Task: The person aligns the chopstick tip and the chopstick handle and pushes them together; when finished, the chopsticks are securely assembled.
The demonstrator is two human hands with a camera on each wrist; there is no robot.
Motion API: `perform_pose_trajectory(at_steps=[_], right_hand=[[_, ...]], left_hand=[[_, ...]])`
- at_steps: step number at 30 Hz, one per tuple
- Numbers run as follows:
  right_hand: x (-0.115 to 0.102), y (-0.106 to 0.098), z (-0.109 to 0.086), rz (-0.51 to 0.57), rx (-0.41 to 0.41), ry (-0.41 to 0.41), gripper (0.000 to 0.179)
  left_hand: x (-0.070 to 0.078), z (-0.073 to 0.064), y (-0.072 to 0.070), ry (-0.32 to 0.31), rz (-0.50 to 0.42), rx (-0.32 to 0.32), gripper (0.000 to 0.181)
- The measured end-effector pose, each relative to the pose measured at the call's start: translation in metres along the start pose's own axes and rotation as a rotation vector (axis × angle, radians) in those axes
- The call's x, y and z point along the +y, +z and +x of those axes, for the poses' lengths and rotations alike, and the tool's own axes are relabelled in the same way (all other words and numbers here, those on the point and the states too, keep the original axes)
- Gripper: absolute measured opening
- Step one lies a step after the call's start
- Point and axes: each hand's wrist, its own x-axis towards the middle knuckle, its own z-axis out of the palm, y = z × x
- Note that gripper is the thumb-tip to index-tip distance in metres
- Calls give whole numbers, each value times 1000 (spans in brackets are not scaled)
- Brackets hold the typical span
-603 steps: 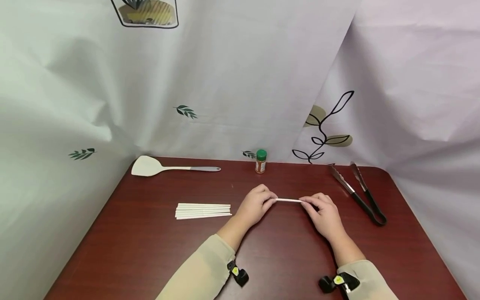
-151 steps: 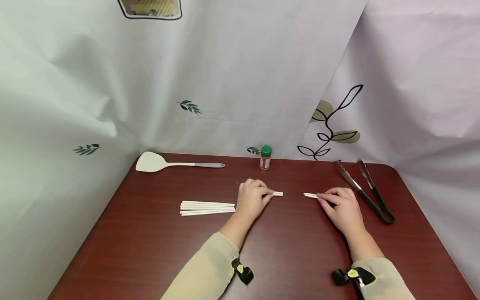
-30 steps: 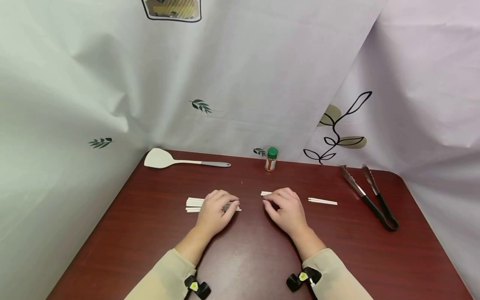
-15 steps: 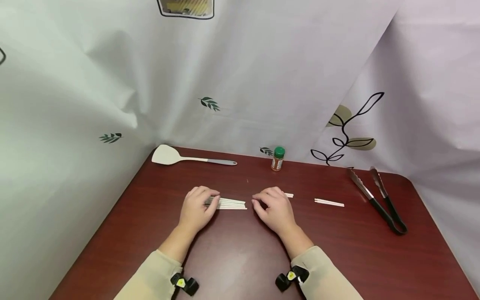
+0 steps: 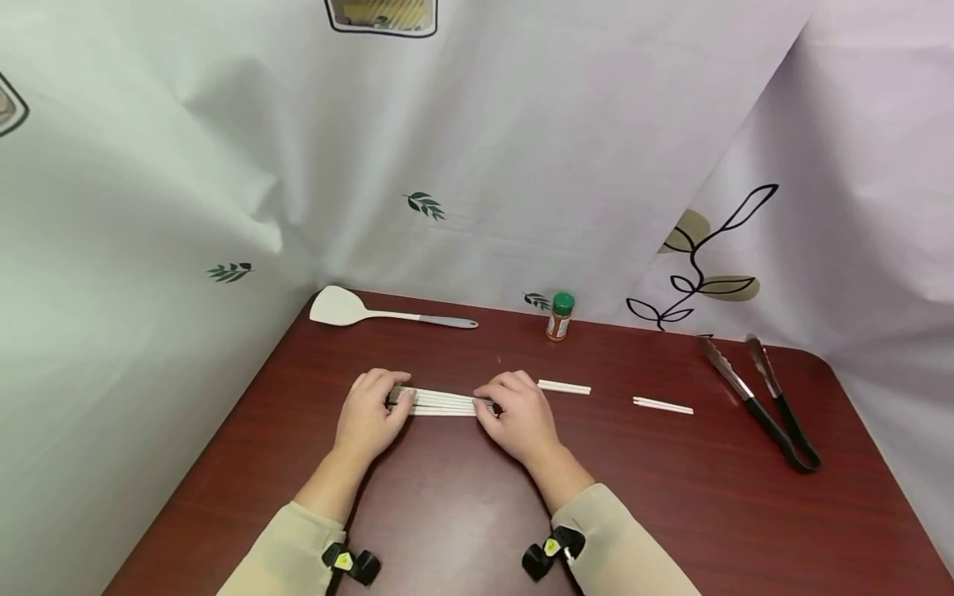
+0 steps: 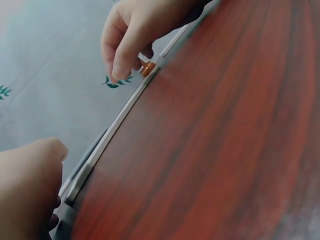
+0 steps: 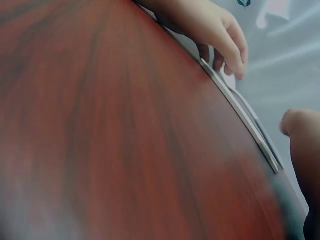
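Note:
Several long white sticks (image 5: 441, 403) lie side by side in a flat bundle on the table. My left hand (image 5: 365, 418) is at the bundle's left end, its thumb and fingers curved loosely and apart around that end. At the opposite end is my right hand (image 5: 519, 415), with its thumb and fingertips spread close over the sticks. Both wrist views show the sticks flat on the wood between the hands; in the left wrist view the right hand's fingers (image 6: 122, 60) hang loosely bent. Two short white sticks (image 5: 564, 386) lie just beyond the right hand, and another short pair (image 5: 663, 406) is farther right.
A white spatula (image 5: 339, 306) with a grey handle lies along the table's back edge. Near it stands a green-capped spice jar (image 5: 561, 317). Black-handled metal tongs (image 5: 760, 406) lie spread at the right. A patterned cloth (image 5: 522, 165) hangs behind the dark red table (image 5: 440, 513).
Five seconds ago each hand held short sticks; both pairs now lie on the table. In the last second, my right hand moved left to the bundle and my left hand shifted to its left end.

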Motion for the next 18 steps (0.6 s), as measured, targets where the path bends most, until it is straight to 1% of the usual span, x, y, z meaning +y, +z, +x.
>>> perform_pose_trajectory(at_steps=[4,9,13,18], right_hand=[[-8,8,2,-25,-71,80,11],[-11,11,2,-71,-145,168,15],[-11,10,2,-93,-166,182,13],[-12,8,2,-68,-173,200,7]], left_hand=[[-1,-1,-3,-38,1,-43,31],[-1,-2,-1,-65,8,-89,29],[-1,-2,0,-74,35,-139,27],[0,-2,0,-88,55,-176,26]])
